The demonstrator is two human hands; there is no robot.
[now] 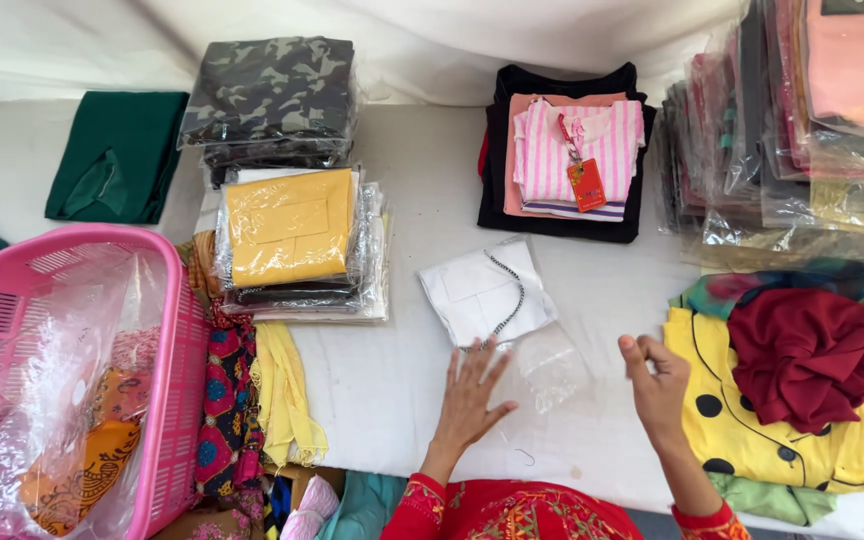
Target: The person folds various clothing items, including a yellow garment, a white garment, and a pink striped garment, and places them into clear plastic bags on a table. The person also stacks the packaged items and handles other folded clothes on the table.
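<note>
Bagging step, by the look of it: left hand (472, 395) flat, fingers spread, pinning the clear bag (542, 375); right hand (655, 385) pinched narrow, seemingly empty. White garment (477, 290) lies at the bag's far end, touching it. Next calls for opening the bag's mouth.

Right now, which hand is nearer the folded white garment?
Left. The left hand lies flat just below the folded white garment, fingers almost reaching it. The right hand hovers further off, to its lower right.
</note>
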